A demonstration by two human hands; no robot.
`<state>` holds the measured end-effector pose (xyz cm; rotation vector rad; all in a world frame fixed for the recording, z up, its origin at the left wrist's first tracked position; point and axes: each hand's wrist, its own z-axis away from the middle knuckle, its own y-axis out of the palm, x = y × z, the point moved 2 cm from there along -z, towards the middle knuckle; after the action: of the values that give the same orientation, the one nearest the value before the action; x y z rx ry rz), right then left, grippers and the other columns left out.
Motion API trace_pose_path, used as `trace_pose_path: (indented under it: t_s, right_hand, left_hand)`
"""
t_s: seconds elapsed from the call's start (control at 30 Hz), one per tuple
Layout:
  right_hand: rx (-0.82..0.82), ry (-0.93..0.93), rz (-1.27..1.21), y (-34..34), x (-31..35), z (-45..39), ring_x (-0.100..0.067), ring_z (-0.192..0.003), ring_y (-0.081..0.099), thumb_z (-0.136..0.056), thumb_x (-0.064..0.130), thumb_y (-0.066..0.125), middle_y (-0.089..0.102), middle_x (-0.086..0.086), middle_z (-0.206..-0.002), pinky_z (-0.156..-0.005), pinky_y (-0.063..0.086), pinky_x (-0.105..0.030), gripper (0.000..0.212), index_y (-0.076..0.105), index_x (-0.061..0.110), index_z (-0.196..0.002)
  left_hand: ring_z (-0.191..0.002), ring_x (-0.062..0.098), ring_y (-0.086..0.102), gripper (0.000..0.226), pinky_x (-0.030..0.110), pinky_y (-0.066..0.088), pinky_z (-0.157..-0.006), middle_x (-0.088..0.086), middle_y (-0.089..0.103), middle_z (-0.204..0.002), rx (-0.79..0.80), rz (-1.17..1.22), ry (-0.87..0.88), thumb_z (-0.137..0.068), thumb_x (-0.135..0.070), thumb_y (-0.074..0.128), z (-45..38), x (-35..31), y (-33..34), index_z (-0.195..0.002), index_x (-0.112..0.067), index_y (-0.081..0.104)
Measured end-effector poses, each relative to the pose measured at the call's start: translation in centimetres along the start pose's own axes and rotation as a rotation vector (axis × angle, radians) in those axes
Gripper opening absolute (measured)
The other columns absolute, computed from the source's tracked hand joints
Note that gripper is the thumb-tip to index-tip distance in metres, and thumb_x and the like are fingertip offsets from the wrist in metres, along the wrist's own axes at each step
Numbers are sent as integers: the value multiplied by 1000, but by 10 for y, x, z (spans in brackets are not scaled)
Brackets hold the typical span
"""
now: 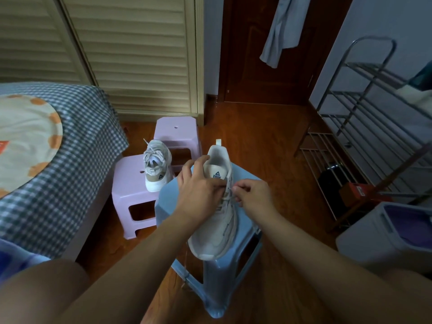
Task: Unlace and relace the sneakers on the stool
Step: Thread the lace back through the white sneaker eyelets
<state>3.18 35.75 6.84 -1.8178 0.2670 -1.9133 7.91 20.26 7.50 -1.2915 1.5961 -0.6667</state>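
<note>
one pale sneaker, half-laced

A white sneaker is lying on the near blue stool, toe pointing near; the left hand is gripping its collar; the right hand is pinching the lace; a second sneaker is sitting on the pink stool at left.
</note>
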Motion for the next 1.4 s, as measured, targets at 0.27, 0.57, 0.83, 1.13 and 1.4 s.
trace_pose_path:
  t_s: [0.27,0.57,0.83,1.13,1.4]
  right_hand:
    - [65,72,-76,-1,5,-5,-17,-63,67,-93,11,69,69,-6,-67,-60,57,-28,10,72,12,-84]
    - [341,-481,780,-15,24,-2,-22,-98,60,-96,29,54,59,3,-113,-78,49,-37,65,23,49,-151]
    - [458,-360,712,-24,24,-9,-13,-104,52,-89,1,45,52,10,-119,-84,44,-27,81,27,46,-154]
    - [391,-407,723,-12,29,-8,-6,-106,37,-91,-8,43,37,12,-123,-82,32,-21,77,34,35,-154]
    - [372,-420,738,-11,33,-2,-18,-127,44,-92,-6,45,39,4,-140,-96,42,-28,75,31,31,-156]
  left_hand:
    - [-133,39,35,9,55,32,-104,4,46,-149,25,29,24,-81,-36,80,-8,0,1,-89,-41,80]
    - [-137,21,25,9,44,24,-114,-7,40,-150,147,260,-102,-89,-35,71,-8,2,-8,-91,-39,79]
    - [-88,13,71,19,27,55,-85,-5,73,-89,-247,1136,-767,-95,1,56,-16,65,-91,-86,-12,66]
    - [-105,20,56,32,32,47,-91,3,46,-109,-518,677,-968,-110,-24,33,2,119,-138,-133,-8,48]
    - [-107,33,64,40,48,52,-89,8,69,-115,407,186,-315,-98,-50,53,30,22,-26,-126,-23,44]
